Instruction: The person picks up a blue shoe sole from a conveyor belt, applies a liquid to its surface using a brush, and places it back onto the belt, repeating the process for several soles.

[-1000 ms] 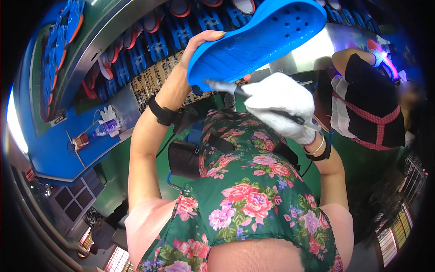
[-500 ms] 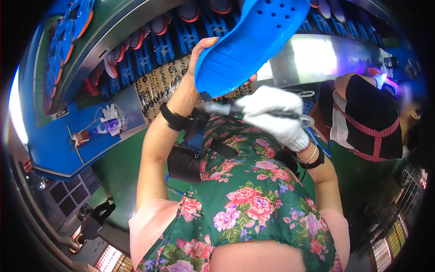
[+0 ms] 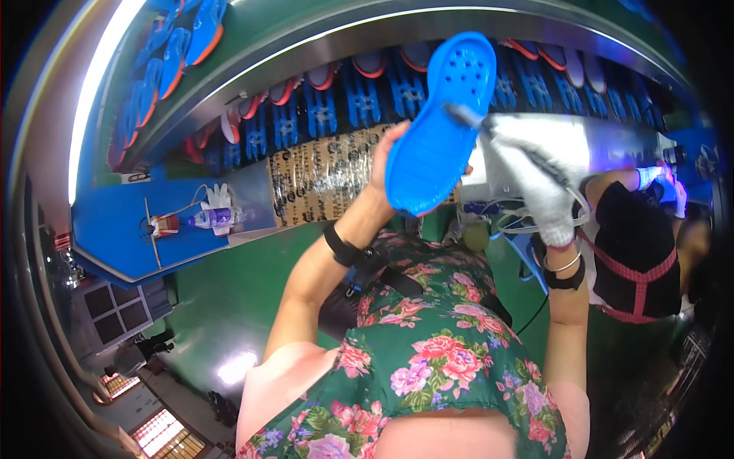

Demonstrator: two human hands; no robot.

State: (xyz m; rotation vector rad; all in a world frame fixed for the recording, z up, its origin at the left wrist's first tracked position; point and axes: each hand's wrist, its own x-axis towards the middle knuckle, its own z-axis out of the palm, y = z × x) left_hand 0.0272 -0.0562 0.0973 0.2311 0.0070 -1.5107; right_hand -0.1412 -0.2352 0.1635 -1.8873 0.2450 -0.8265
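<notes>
Blue sole [image 3: 430,149]: atop left hand [image 3: 382,157], clasped at both edges; brush [image 3: 463,116] over it, gripped in gloved right hand [image 3: 531,172].

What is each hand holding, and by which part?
Left hand: a blue shoe sole, by its side edges, toward the heel. Gloved right hand: a brush-like tool, by its handle.

Classed as footwear workshop. Evidenced by red-rimmed shoes [image 3: 370,63] ranked beyond far edge of metal surface [image 3: 254,191], blue shoes [image 3: 177,61] with orange soles past its far left corner, blue shoe piece [image 3: 434,145] beside brush [image 3: 463,115], gloved, aproned co-worker [image 3: 631,229] near its right end.
</notes>
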